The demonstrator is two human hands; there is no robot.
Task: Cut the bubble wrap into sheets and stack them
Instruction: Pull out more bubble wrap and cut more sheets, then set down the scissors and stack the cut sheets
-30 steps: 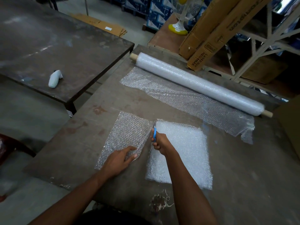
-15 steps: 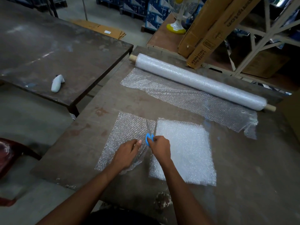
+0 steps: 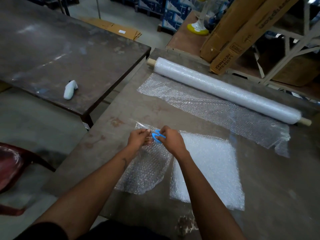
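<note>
A long bubble wrap roll point(image 3: 223, 89) lies across the far side of the worktable point(image 3: 277, 196), with a loose length point(image 3: 216, 110) unrolled in front of it. A stack of cut sheets point(image 3: 211, 163) lies flat to the right of my arms. A single clear cut sheet point(image 3: 147, 172) is lifted off the table beneath my hands. My right hand point(image 3: 170, 141) grips blue-handled scissors point(image 3: 158, 136). My left hand point(image 3: 139, 138) pinches the sheet's upper edge right beside the scissors; the blades are hidden.
A second dark table point(image 3: 69, 49) stands to the left with a white controller-like object point(image 3: 70, 89) on it. Long cardboard boxes point(image 3: 242, 32) lean against metal shelving at the back right. A dark red chair point(image 3: 12, 163) sits at the left edge.
The scissors came back from the sheet's far end toward me. My left hand moved up from pressing the sheet flat to pinching its edge, and the sheet rose off the table.
</note>
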